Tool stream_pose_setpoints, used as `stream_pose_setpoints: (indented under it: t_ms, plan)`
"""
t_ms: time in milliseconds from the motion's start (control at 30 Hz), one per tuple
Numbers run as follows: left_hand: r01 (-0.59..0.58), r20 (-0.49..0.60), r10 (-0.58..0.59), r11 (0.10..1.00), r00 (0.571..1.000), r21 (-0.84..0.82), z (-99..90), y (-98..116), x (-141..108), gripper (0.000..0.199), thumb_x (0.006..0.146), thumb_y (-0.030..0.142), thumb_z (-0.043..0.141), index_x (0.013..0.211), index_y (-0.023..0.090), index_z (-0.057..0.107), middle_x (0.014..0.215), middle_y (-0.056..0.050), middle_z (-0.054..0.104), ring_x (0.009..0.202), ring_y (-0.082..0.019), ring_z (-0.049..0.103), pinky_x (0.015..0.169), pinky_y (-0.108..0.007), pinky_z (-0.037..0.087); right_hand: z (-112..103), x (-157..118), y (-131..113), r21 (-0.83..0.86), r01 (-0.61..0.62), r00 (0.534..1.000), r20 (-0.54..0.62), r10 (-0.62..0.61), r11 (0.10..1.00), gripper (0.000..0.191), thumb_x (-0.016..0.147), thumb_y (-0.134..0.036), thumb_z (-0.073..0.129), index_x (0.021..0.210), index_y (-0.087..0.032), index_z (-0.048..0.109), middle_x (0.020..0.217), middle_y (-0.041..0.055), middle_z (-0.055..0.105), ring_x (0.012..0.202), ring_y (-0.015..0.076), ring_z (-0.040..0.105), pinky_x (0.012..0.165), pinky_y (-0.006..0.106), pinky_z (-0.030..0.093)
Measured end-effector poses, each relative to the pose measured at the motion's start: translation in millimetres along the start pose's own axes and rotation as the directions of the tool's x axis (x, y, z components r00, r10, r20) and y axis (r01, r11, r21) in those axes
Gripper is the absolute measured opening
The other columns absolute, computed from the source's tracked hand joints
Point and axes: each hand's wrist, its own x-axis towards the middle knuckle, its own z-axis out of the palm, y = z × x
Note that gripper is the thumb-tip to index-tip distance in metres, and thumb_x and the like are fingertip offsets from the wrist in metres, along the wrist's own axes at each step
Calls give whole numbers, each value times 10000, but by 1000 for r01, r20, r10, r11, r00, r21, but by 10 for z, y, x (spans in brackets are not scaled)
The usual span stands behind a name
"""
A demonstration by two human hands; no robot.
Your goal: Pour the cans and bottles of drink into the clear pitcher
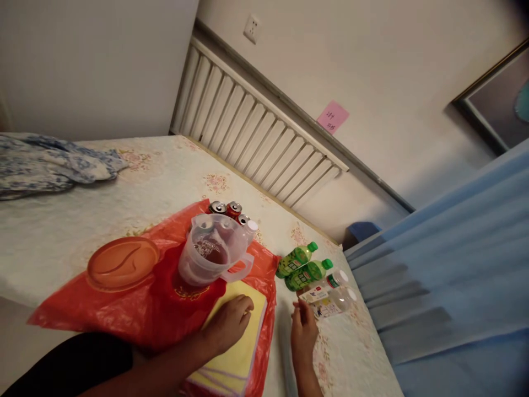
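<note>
Yellow cloth (237, 361) under left hand (231, 324); clear bottles (330, 304) just beyond right hand (305, 333).

Looks forward and down from head height, tilted sideways, close over the table (173, 179), towards a radiator (264, 130) at 12 o'clock.

The pitcher (198, 264) stands on plastic sheeting (132, 309), cans (233, 209) behind it, bottles (306, 275) to its right.

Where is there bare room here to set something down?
The flowered cover is bare between the patterned cloth and red plastic sheet, and between the cans and radiator. It's crowded around the jug and among the bottles near the right hand.
</note>
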Motion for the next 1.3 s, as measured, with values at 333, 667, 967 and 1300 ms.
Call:
stream_pose_setpoints:
  t_ms: [333,667,967,1300]
  plan:
    - [19,12,-19,998,1000,-55,-38,-46,4,185,814,86,455,870,204,586,913,-43,693,885,-191,629,823,-293,464,1017,780,-1897,32,533,756,431,-492,846,632,860,-350,662,1445,-167,510,1346,162,633,928,219,661,823,369,562]
    - [25,26,-24,1000,999,-15,-57,-26,26,155,792,90,457,807,208,556,845,-26,664,799,-183,589,728,-282,413,1303,914,-2491,-317,761,584,714,-386,565,491,974,-438,578,1431,-263,543,1295,110,645,1183,259,605,930,342,491]
    - [18,24,-17,999,1000,-30,-78,-3,22,145,817,106,466,820,207,571,842,-26,670,789,-184,603,729,-285,426,1255,869,-2378,-272,730,596,702,-390,627,341,957,-309,629,1286,-221,648,1125,103,682,983,221,661,855,286,479]
    - [131,-107,-150,977,983,-167,19,-98,83,302,841,161,519,1135,185,582,986,-79,687,951,-216,669,876,-337,504,685,945,-1993,-146,665,681,520,-515,732,303,896,-284,651,1177,-177,694,1009,93,684,840,223,648,803,333,509]
